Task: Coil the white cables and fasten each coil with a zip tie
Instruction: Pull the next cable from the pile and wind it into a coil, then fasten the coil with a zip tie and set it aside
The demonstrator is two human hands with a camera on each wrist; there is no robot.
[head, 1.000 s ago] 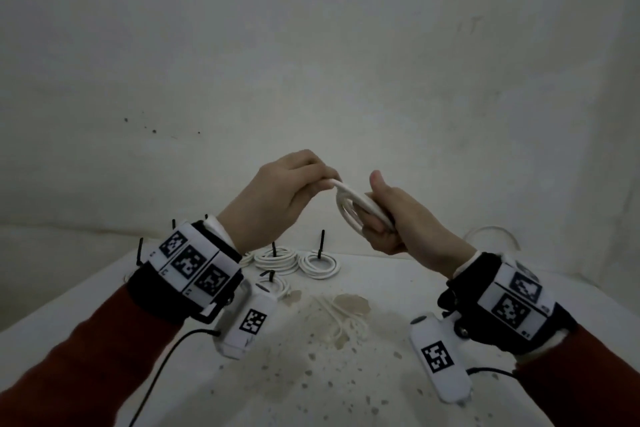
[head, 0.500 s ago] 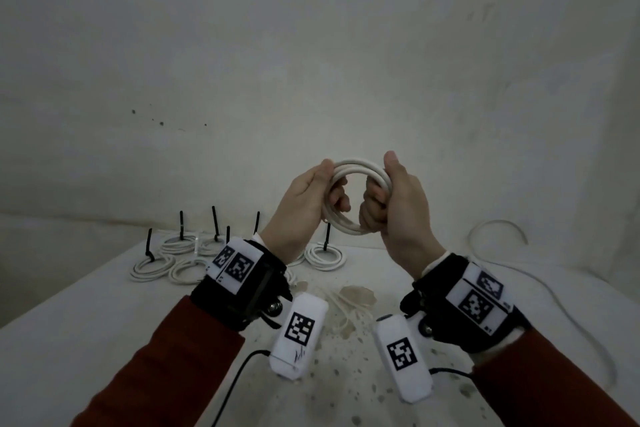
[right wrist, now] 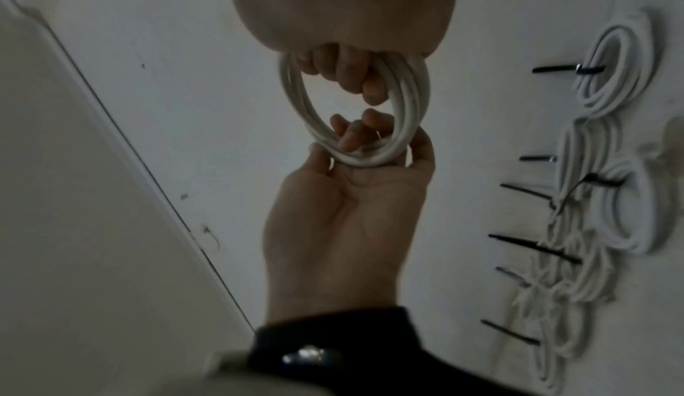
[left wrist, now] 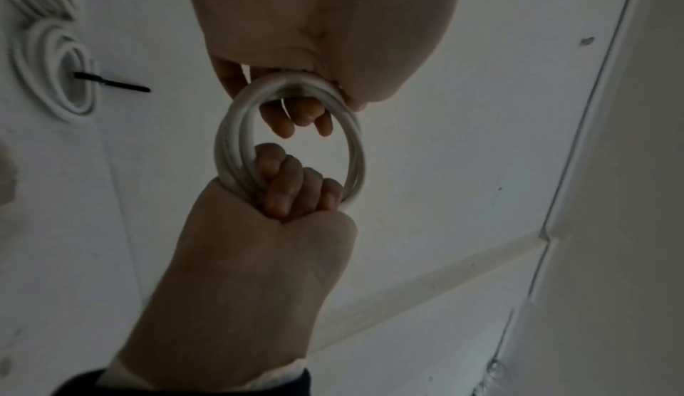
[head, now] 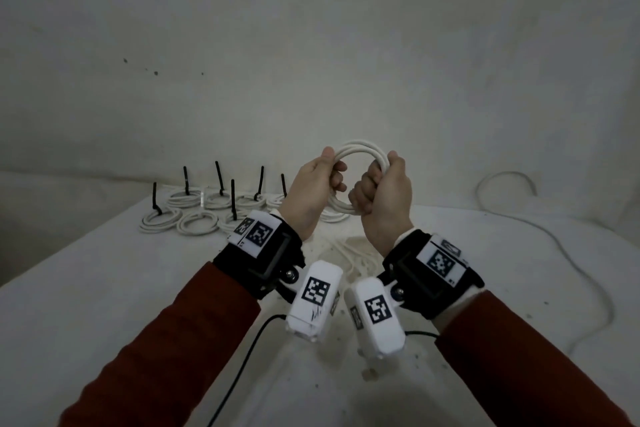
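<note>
Both hands grip the coil [head: 360, 152] upright: left hand [head: 310, 192] curled at nine o'clock, right hand [head: 384, 204] fisted at three.

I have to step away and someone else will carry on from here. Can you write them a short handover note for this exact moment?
Left hand: grips the left side of the white cable coil, held up above the table.
Right hand: fist closed round the coil's right side.
Done: this cable is wound into a round coil of several loops; a group of tied coils with black zip ties standing up lies at the table's far left.
Left: no zip tie shows on the held coil, so it likely needs fastening. A loose white cable trails along the right of the table, uncoiled.
</note>
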